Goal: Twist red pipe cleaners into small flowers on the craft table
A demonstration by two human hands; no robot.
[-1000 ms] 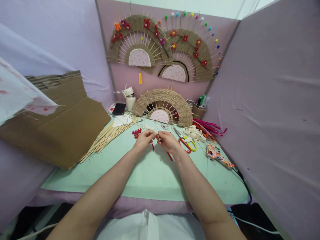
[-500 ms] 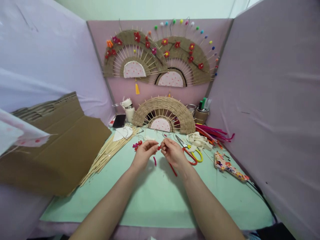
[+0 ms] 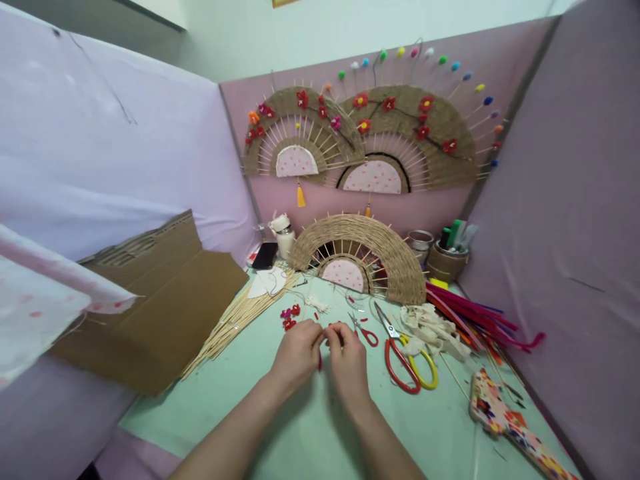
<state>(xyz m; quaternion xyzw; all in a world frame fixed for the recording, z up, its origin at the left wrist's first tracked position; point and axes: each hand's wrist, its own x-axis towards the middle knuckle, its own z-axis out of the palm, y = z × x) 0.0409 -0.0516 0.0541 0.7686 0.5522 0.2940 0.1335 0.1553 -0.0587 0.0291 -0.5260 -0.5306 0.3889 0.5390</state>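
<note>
At far left, a big sheet of cardboard (image 3: 150,320) stands tilted by the cloth wall, probably because it is too wide to lie flat. Thin sticks (image 3: 225,330) lie bundled beside it on the counter (image 3: 290,433). Small red and magenta flowers (image 3: 289,324) sit together just beyond the left hand (image 3: 297,357), likely grouped so none stray. That hand is pinched closed, thumb against fingers, on a tiny red piece (image 3: 327,343), mostly hidden. A magenta strip (image 3: 320,362) shows just below; whether it is held I cannot tell. The right hand (image 3: 349,365) also pinches the red piece at its fingertips, presumably because something so small needs steadying from both sides. Further right, small scissors (image 3: 359,327) and large scissors (image 3: 391,329) lie handles toward the person, seemingly for easy reach. The glue gun (image 3: 487,410) rests at far right, perhaps to keep it away from the fingers.
</note>
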